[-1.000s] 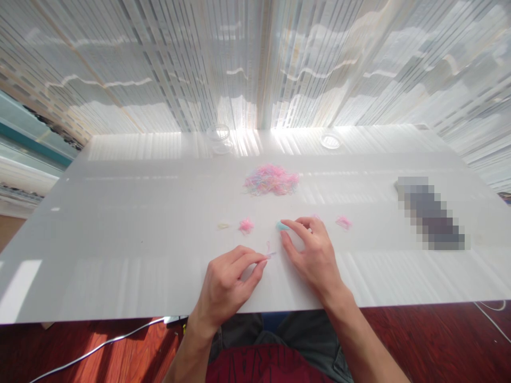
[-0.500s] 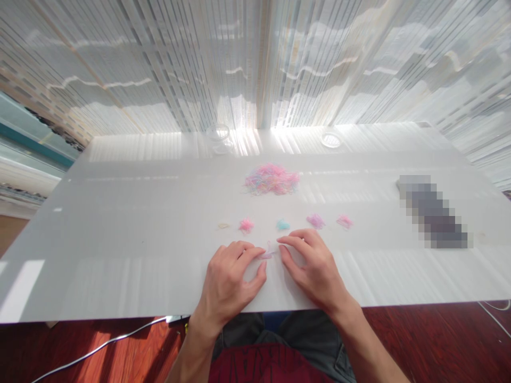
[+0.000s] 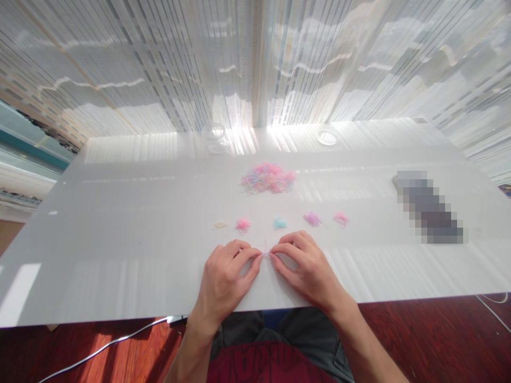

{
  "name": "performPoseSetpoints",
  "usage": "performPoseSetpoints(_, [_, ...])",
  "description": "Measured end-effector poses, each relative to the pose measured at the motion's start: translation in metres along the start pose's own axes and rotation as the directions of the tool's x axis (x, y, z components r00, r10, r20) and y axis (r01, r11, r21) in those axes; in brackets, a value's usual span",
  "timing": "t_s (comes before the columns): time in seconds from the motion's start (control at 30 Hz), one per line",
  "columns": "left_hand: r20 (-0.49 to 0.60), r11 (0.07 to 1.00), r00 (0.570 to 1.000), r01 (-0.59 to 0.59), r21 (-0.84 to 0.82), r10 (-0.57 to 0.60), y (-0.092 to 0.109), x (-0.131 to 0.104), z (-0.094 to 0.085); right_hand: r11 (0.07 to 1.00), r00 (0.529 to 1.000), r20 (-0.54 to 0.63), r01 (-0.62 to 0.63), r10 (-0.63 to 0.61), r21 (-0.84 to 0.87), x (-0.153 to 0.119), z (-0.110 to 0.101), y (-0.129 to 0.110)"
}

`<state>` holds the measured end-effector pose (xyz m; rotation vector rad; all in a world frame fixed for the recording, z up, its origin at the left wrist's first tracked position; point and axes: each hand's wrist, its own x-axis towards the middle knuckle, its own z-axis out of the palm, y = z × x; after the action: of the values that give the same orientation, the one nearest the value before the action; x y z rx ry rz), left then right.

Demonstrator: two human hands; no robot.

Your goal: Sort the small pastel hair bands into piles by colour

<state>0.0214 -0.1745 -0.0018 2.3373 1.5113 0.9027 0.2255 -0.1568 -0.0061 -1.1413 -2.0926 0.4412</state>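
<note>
My left hand (image 3: 227, 274) pinches one side of a little bunch of pale purple rubber bands (image 3: 265, 252) near the table's front edge. Thumb and forefinger of my right hand (image 3: 303, 263) are closed on its other side. Between the fingertips one thin loop sticks up; how many bands are there is too small to tell. Just beyond my hands lies a row of small piles: cream bands (image 3: 221, 225), bright pink bands (image 3: 242, 224), light blue bands (image 3: 280, 223), purple bands (image 3: 312, 218) and light pink bands (image 3: 340, 218). Farther back is a large mixed heap of bands (image 3: 268, 178).
A clear jar (image 3: 216, 139) and a round clear lid (image 3: 328, 138) are at the back of the white table (image 3: 99, 223), by the striped curtain (image 3: 191, 64). To the right lies a blurred-out dark object (image 3: 431, 207). A white cable (image 3: 107, 346) runs across the floor.
Both hands went from fingers apart to pinching, closing on the pale purple bands from either side. My right hand moved slightly left. The whole view shifted a little; the piles look the same.
</note>
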Motion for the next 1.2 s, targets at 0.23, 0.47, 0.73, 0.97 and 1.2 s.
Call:
performPoseSetpoints(0.23, [0.005,0.999,1.0,0.008,-0.048,-0.008,-0.0009,-0.0004,-0.0015,0.997,1.0,-0.022,-0.01,0.012,0.083,-0.0007,-0.0008,0.0002])
performPoseSetpoints(0.47, [0.001,0.996,1.0,0.013,-0.09,-0.013,-0.001,0.0002,-0.0018,0.993,0.999,-0.023,-0.037,0.04,0.116,-0.0014,-0.0018,-0.0002])
performPoseSetpoints(0.73, [-0.006,0.994,1.0,-0.002,-0.105,0.002,0.0001,0.0008,-0.0037,0.985,0.997,-0.038,-0.066,0.072,0.162,-0.001,-0.0035,-0.0008])
performPoseSetpoints(0.97, [-0.009,0.991,1.0,0.017,-0.132,-0.018,0.002,0.0012,-0.0046,0.983,0.996,-0.018,-0.079,0.083,0.164,0.0002,-0.0057,-0.0033])
performPoseSetpoints(1.2, [0.0,0.989,1.0,0.026,-0.149,-0.026,0.0009,0.0013,-0.0042,0.984,0.997,-0.01,-0.071,0.073,0.161,-0.0013,-0.0042,-0.0009])
